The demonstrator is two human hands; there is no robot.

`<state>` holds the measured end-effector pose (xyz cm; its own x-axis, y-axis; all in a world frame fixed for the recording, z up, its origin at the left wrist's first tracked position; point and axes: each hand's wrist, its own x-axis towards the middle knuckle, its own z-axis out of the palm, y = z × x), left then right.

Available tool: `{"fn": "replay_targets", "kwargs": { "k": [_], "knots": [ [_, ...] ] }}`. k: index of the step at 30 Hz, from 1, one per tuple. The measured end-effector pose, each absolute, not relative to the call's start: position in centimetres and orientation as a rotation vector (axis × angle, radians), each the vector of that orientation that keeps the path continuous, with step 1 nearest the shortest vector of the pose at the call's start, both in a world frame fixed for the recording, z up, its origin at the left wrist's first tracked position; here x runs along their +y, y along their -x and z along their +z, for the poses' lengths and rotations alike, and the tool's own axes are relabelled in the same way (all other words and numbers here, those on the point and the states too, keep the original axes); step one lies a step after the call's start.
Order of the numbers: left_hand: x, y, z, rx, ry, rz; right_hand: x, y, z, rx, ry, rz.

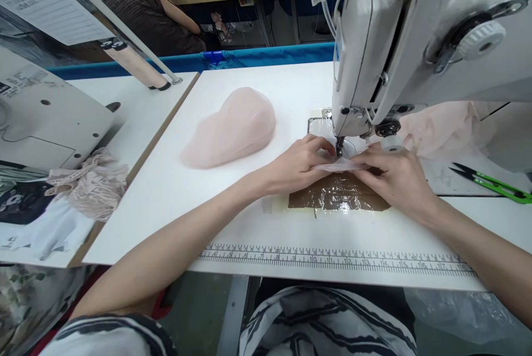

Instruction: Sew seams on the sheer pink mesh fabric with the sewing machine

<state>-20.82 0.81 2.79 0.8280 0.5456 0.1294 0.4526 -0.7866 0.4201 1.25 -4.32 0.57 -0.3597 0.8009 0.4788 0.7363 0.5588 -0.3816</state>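
Note:
A small pale pink fabric piece [338,166] lies under the presser foot [339,148] of a white sewing machine [382,51]. My left hand [301,164] pinches the piece's left end, fingertips right beside the foot. My right hand [394,176] presses its fingers closed on the right end of the same piece. Both hands rest on the table over a shiny taped brown patch [336,198].
A stack of pink moulded fabric cups [233,128] sits left of the machine. More pink fabric [449,128] lies behind the machine arm. Green-handled snips [494,183] lie at right. Lace trim [89,181] is piled on the left table. A ruler strip [332,259] runs along the front edge. Another person [145,18] sits behind.

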Motion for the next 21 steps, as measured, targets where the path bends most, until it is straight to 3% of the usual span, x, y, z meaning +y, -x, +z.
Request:
{"fn": "replay_targets", "kwargs": {
  "k": [9, 21],
  "knots": [
    [-3.9, 21.0, 0.8, 0.789, -3.137, 0.466, -5.9, -1.2, 1.2, -2.435, 0.992, -0.290],
    [-4.0, 21.1, 0.9, 0.822, -3.161, 0.435, -5.6, -1.0, 1.2, -2.435, 1.016, -0.318]
  ]
}}
